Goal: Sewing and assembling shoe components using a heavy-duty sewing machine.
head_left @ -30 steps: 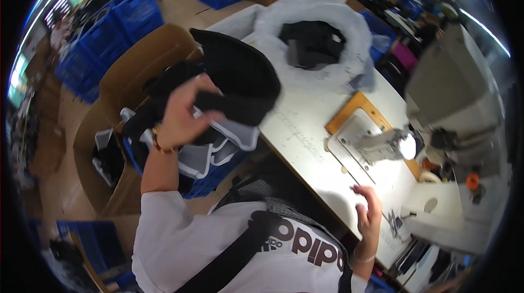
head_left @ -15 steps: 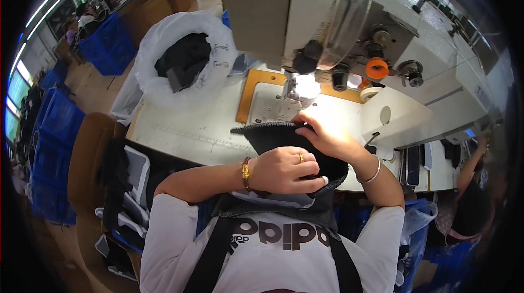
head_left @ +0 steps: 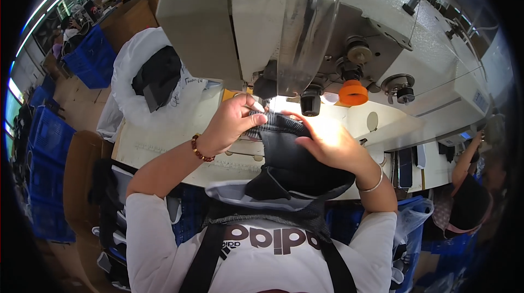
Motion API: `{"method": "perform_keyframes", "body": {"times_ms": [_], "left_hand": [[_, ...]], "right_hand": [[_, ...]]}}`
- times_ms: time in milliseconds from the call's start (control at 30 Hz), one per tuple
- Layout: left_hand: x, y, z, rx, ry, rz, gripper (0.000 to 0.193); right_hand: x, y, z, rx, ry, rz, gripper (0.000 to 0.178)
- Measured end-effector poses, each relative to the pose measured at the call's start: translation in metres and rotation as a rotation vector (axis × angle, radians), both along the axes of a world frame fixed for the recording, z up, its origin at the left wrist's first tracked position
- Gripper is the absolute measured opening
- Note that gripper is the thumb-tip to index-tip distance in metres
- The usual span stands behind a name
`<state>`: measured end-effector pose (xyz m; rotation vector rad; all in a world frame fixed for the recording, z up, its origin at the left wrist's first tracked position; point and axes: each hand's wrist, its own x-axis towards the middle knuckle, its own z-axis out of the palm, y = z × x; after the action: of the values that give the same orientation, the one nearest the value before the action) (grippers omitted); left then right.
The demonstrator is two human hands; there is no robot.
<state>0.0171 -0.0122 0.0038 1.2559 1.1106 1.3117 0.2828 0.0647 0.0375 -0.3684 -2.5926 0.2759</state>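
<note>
A black fabric piece [head_left: 289, 151] with a ribbed, stitched-looking upper edge hangs from both my hands in front of the sewing machine [head_left: 202, 25]. My left hand [head_left: 230, 125] pinches the left end of that edge between thumb and fingers. Farther right, my right hand [head_left: 334, 144] grips the same edge, thumb on the near side; its fingertips are partly hidden. The lower part of the fabric, with a grey panel [head_left: 262, 197], spreads down toward my chest. Above my hands the machine's head covers the needle area, which I cannot see.
Orange [head_left: 353, 93] and black knobs sit low on the machine. A white bag [head_left: 123, 83] of black fabric stands on the table's left. A cardboard box [head_left: 82, 184] with grey and black pieces is beside me. Blue crates [head_left: 52, 135] line the left; another person's arm [head_left: 466, 159] shows right.
My left hand has moved up and away from my chest to the fabric's upper edge. The fabric is now raised and stretched between both hands, and my view has moved closer to the machine.
</note>
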Motion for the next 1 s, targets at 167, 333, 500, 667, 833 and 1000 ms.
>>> {"method": "perform_keyframes", "body": {"times_ms": [167,333,500,667,833,1000], "left_hand": [[0.001,0.000,0.014,-0.158,-0.208,-0.042,0.024],[0.002,0.009,0.021,-0.126,-0.038,0.060,0.023],[-0.006,0.020,0.007,-0.015,0.229,0.071,0.014],[-0.013,0.024,-0.004,0.313,0.478,0.139,0.016],[-0.028,0.010,-0.008,0.304,0.411,0.182,0.014],[-0.154,-0.011,0.001,0.384,0.935,0.796,0.012]], "right_hand": [[-0.016,0.001,-0.009,-0.232,0.031,-0.075,0.036],[-0.027,0.017,-0.013,-0.220,0.304,0.012,0.015],[-0.028,0.029,-0.019,0.120,0.353,-0.053,0.010],[-0.020,0.023,-0.030,0.024,0.162,-0.173,0.024],[-0.020,0.027,-0.037,-0.327,0.324,-0.006,0.028],[-0.014,0.033,-0.046,-0.473,0.328,-0.039,0.028]]}}
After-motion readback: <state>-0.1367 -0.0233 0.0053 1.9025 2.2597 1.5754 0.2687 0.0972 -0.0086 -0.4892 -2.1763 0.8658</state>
